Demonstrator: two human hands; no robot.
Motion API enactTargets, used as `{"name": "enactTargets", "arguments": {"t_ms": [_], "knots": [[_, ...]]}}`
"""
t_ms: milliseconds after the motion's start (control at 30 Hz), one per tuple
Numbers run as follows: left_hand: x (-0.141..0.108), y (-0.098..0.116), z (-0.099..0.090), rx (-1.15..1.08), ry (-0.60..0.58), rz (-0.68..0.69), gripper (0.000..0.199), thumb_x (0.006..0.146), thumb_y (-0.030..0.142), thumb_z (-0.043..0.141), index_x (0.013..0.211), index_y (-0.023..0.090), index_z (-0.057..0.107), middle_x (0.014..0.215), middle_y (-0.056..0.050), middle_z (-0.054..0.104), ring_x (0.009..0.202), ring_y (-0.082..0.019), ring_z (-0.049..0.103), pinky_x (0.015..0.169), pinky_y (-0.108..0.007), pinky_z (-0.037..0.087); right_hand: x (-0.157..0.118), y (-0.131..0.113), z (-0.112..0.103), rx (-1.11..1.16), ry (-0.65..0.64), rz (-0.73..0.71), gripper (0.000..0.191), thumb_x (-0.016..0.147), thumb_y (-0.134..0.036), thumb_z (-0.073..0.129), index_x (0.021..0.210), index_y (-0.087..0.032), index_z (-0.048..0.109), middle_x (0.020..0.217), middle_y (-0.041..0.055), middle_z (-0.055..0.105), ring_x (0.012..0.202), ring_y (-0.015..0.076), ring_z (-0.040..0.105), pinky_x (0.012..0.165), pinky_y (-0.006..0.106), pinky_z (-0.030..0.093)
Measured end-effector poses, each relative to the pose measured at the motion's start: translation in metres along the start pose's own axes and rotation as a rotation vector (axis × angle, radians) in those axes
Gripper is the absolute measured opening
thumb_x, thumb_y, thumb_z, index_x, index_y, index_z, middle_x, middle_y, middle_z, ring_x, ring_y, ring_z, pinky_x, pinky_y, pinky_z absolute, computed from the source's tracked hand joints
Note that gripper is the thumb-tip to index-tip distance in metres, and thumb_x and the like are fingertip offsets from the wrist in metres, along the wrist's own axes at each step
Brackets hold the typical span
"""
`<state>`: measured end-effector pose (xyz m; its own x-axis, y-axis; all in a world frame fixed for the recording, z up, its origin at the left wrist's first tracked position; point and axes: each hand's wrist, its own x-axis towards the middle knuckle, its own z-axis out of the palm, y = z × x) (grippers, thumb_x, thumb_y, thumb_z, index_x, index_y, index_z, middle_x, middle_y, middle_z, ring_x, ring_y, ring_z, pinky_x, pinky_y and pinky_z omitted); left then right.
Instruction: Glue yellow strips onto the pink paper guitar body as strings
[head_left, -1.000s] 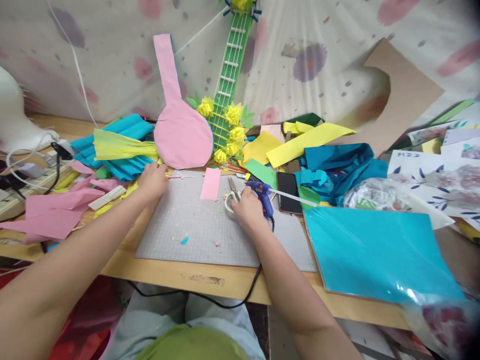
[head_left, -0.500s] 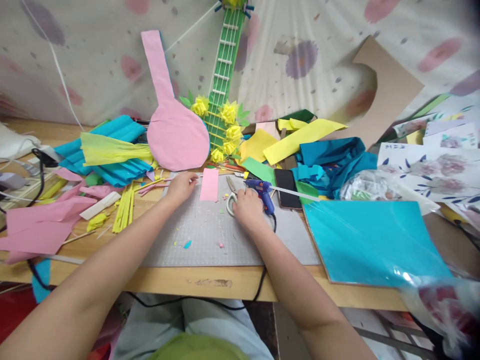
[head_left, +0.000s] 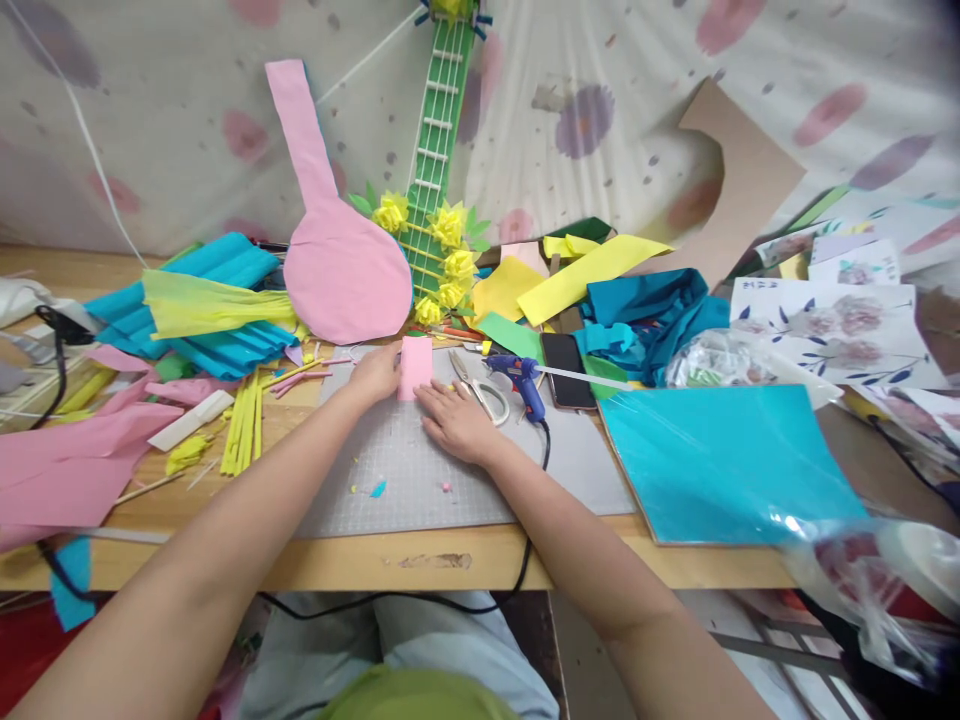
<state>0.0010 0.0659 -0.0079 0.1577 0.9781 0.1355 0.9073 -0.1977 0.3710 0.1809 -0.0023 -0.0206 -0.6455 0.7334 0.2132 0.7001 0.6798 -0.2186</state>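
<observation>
A small pink paper rectangle (head_left: 417, 362) lies on the grey cutting mat (head_left: 360, 500). My left hand (head_left: 376, 374) is at its left edge, fingers bent and closed on that edge; the fingertips are partly hidden. Resting palm down, my right hand (head_left: 457, 422) has its fingers stretched out, the tips at the paper's lower right corner. Scissors (head_left: 491, 402) with pale handles lie just beyond the right hand, blades partly spread. To their right is a blue hot glue gun (head_left: 523, 380) with a long white glue stick in its back.
Behind the mat stand a pink lute-like cutout (head_left: 349, 270) and a green stringed instrument model (head_left: 435, 150) with yellow paper flowers. A phone (head_left: 568, 368) and a turquoise board (head_left: 727, 465) lie right. Blue and yellow crepe paper (head_left: 217, 305) is heaped left. A black cord (head_left: 527, 560) crosses the table edge.
My right hand has left the scissors and moved left to the pink paper, its fingers now spread. My left hand has shifted right to the paper's edge. The view has shifted slightly.
</observation>
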Motion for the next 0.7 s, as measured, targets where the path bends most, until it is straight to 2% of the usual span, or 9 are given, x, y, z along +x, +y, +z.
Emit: {"name": "enactTargets", "arguments": {"t_ms": [133,300,400,467,600,667,700], "knots": [[0.002,0.002,-0.006,0.094,0.060,-0.098,0.039,0.075,0.018,0.043,0.112,0.017,0.056,0.100,-0.011,0.066,0.094,-0.025,0.059,0.076,-0.032,0.043,0.001,-0.003,0.000,-0.079,0.022,0.131,0.040,0.087,-0.026,0.035,0.124,-0.014,0.046,0.123,0.0095,0.054,0.124,0.0186,0.037,0.106,0.038,0.015],[0.014,0.011,-0.007,0.167,0.032,-0.117,0.032,0.072,0.024,0.050,0.100,0.017,0.063,0.097,-0.013,0.066,0.088,-0.026,0.060,0.072,-0.033,0.043,0.004,-0.002,-0.005,-0.141,0.079,0.265,0.030,0.086,-0.022,0.036,0.102,-0.017,0.061,0.099,0.0084,0.065,0.097,0.0162,0.056,0.096,0.032,0.029],[0.016,0.012,-0.008,0.178,-0.012,-0.126,0.030,0.072,0.026,0.050,0.096,0.017,0.065,0.096,-0.015,0.066,0.087,-0.027,0.060,0.070,-0.033,0.042,0.003,-0.003,-0.006,-0.160,0.097,0.290,0.029,0.085,-0.023,0.037,0.096,-0.018,0.064,0.094,0.0076,0.066,0.091,0.0167,0.057,0.091,0.030,0.032],[0.013,0.003,-0.013,0.156,-0.028,-0.163,0.027,0.073,0.025,0.049,0.091,0.016,0.067,0.092,-0.015,0.067,0.085,-0.027,0.060,0.070,-0.033,0.042,0.003,-0.003,-0.007,-0.164,0.100,0.304,0.029,0.085,-0.025,0.038,0.096,-0.019,0.064,0.095,0.0076,0.066,0.092,0.0172,0.056,0.089,0.030,0.033],[-0.001,-0.030,-0.031,-0.033,0.079,-0.337,0.021,0.074,0.028,0.050,0.083,0.017,0.065,0.081,-0.010,0.066,0.079,-0.024,0.059,0.067,-0.031,0.042,0.004,-0.003,-0.008,-0.137,0.075,0.337,0.030,0.085,-0.026,0.038,0.098,-0.019,0.064,0.096,0.0076,0.066,0.093,0.0173,0.056,0.087,0.029,0.033],[-0.012,-0.042,-0.038,-0.287,0.064,-0.406,0.015,0.072,0.027,0.053,0.073,0.015,0.063,0.069,-0.007,0.062,0.070,-0.019,0.057,0.064,-0.030,0.042,0.004,-0.002,-0.009,-0.123,0.068,0.344,0.030,0.085,-0.026,0.038,0.099,-0.019,0.064,0.096,0.0079,0.066,0.093,0.0176,0.056,0.086,0.029,0.034],[-0.018,-0.045,-0.040,-0.486,0.044,-0.399,0.013,0.071,0.025,0.054,0.071,0.014,0.061,0.067,-0.005,0.060,0.066,-0.016,0.056,0.064,-0.029,0.043,0.004,-0.002,-0.009,-0.114,0.069,0.338,0.030,0.085,-0.025,0.038,0.099,-0.019,0.064,0.095,0.0080,0.066,0.093,0.0177,0.056,0.087,0.029,0.034]]}}
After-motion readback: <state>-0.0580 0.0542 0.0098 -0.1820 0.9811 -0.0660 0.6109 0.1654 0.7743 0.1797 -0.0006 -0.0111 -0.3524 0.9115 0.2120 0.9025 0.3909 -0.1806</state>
